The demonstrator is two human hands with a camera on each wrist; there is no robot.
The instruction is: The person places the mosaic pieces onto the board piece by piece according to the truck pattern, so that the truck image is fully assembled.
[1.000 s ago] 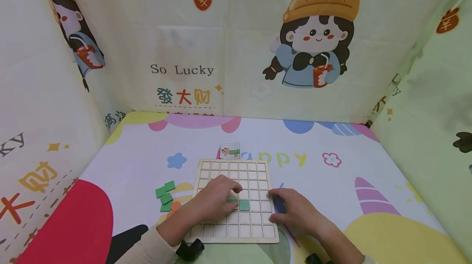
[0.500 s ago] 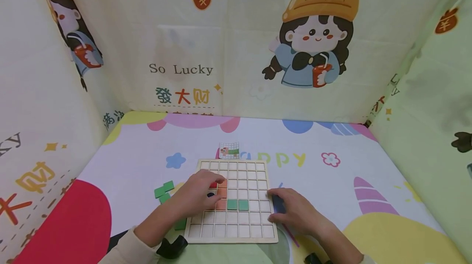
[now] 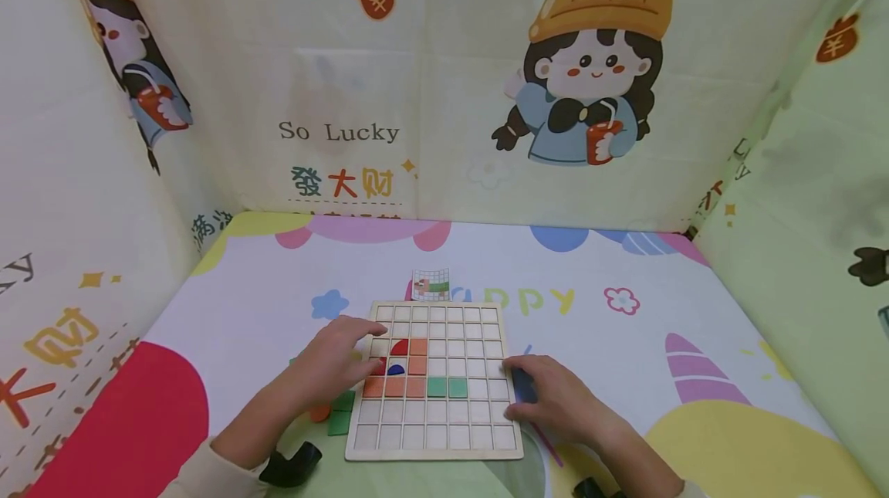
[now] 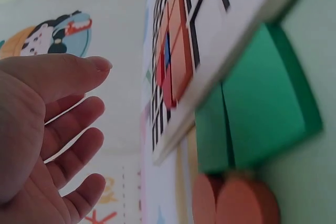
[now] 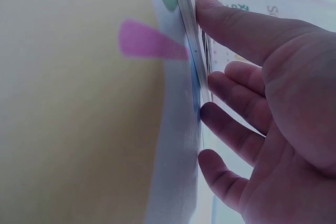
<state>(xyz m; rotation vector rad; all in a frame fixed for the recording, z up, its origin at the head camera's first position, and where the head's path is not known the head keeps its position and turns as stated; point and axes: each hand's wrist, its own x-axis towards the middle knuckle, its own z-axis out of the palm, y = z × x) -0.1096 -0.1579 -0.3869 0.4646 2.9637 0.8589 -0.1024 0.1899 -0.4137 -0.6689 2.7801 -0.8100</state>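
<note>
A wooden grid board (image 3: 479,436) lies on the table. On it sit orange square tiles (image 3: 415,387), two green square tiles (image 3: 437,387), red pieces (image 3: 400,347) with a curved edge and a dark blue rounded piece (image 3: 396,370). Over the board's left edge is my left hand (image 3: 322,363), thumb and fingers apart; the left wrist view shows nothing between them. My right hand (image 3: 556,398) rests at the board's right edge, thumb and fingertips against it, fingers loosely bent.
Loose green tiles (image 4: 268,98) and orange round pieces (image 4: 247,203) lie left of the board, partly hidden by my left arm in the head view. A small printed grid card (image 3: 431,284) stands behind the board. A patterned cloth wall (image 3: 458,96) encloses the table.
My left hand has moved left from the green tiles on the board to its left edge, uncovering the orange, red and blue pieces. The right hand stays put.
</note>
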